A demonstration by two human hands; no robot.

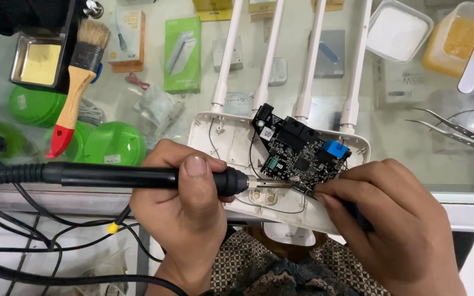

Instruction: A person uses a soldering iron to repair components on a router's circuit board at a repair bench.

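Two hands work: left hand grips a soldering iron lying level, tip pointing right onto the board; right hand pinches something dark there. Four antennas point away; a brush lies left.

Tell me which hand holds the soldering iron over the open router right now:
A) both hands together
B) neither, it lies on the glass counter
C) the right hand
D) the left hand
D: the left hand is wrapped around the black soldering iron, its tip at the edge of the circuit board, while the right hand pinches something small beside the tip.
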